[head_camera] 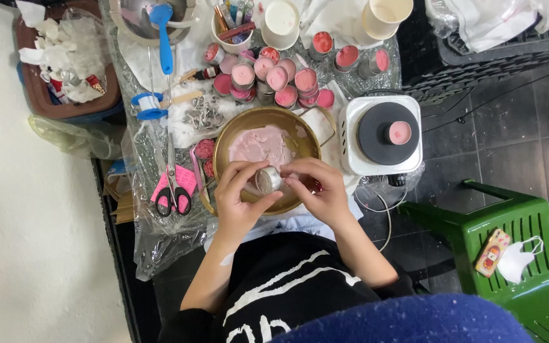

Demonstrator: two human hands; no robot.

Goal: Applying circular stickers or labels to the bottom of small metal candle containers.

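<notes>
Both hands over brass bowl (236,130): left hand (239,197) and right hand (319,190) pinched closed on small tin (268,180). Step judged: handling tin. Next: steady, level grip.

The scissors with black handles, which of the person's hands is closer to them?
The left hand. It sits just beside the scissors, holding a small round tin over the brass bowl. The right hand is on the tin's far side, farther away.
</notes>
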